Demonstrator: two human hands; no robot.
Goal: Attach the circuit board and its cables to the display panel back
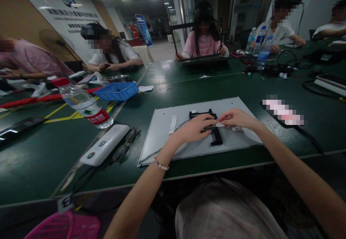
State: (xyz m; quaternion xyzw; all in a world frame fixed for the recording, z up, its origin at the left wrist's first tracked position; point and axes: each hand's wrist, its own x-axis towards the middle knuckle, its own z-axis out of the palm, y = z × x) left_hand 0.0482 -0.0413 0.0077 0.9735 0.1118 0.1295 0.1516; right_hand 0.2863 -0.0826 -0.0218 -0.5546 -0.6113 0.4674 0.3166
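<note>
A grey flat panel (162, 131) lies on the green table in front of me. At its middle sits a black bracket (216, 138) with a thin cable running off to the left. My left hand (193, 129) rests on the bracket, fingers curled down onto a dark part. Just to its right, my right hand (238, 118) pinches a small white strip (220, 124) against that same part. A white label strip (173, 123) is stuck on the panel left of the bracket.
A white power bank (104, 145) and folded glasses (125, 145) lie left of the panel. Further left are a water bottle (83, 104) and a blue tray (117, 90). Cables and bottles (261, 48) crowd the far right. Several people sit around the table.
</note>
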